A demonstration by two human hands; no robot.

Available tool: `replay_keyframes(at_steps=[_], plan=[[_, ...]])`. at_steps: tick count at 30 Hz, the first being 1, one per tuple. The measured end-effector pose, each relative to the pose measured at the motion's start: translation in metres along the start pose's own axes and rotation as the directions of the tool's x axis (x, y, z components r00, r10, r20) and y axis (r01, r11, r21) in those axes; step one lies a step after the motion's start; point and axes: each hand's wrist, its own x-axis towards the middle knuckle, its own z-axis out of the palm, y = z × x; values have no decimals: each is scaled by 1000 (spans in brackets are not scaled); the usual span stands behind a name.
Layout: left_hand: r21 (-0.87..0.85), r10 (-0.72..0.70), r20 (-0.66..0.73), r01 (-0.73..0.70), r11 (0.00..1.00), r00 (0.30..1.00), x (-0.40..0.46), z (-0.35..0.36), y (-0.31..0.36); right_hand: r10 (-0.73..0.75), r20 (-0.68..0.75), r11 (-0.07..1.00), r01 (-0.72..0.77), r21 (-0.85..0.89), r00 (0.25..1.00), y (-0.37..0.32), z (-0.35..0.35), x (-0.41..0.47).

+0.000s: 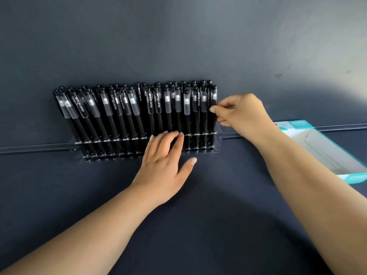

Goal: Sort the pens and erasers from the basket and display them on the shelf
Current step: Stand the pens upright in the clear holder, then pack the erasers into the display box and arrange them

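Dark shelf (218,195); right hand (241,113) pinches end pen (212,116).

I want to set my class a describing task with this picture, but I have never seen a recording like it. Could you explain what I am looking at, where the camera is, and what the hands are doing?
There is no machine here, only a person's two bare hands. The single picture comes from a camera worn on the person's head, looking forward and down, so the arms reach in from the bottom edge. On a dark surface stands a clear plastic rack filled with rows of black pens. The right hand pinches the rightmost pen at the end of the rack. The left hand rests with straight fingers on the rack's front. At the right edge lies an open white and teal box; what it holds cannot be seen.
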Motion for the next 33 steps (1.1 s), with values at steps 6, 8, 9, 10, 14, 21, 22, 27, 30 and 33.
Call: replay_keyframes(at_steps=[6, 8, 9, 10, 14, 21, 22, 27, 30, 33], plan=[[-251, -71, -137, 35, 967, 988, -12, -19, 3, -76, 12, 936, 76, -345, 997, -7, -4, -21], [-322, -129, -125, 82, 943, 984, -24, -35, 0, -119, 43, 900, 126, -417, 992, -15, -2, -39], [-330, -151, -120, 104, 938, 981, -32, -45, -4, -150, 77, 882, 168, -440, 986, -20, 1, -48], [-319, -169, -109, 127, 939, 979, -42, -53, -9, -179, 132, 864, 220, -453, 975, -26, 6, -57], [-87, -238, -146, 227, 970, 960, -107, -92, -49, -314, 420, 755, 492, -434, 852, -70, 38, -104], [222, -312, -231, 362, 905, 922, -287, -184, -138, -471, 599, 672, 703, -232, 647, -188, 132, -210], [210, -338, -247, 391, 896, 908, -312, -195, -149, -490, 608, 665, 719, -202, 625, -205, 148, -227], [238, -432, -291, 502, 832, 854, -436, -254, -194, -607, 588, 610, 788, -88, 535, -292, 226, -312], [269, -488, -305, 565, 780, 818, -496, -285, -224, -641, 588, 574, 817, -59, 493, -336, 261, -347], [293, -535, -295, 608, 737, 791, -541, -308, -258, -641, 636, 506, 860, -71, 430, -372, 298, -370]])
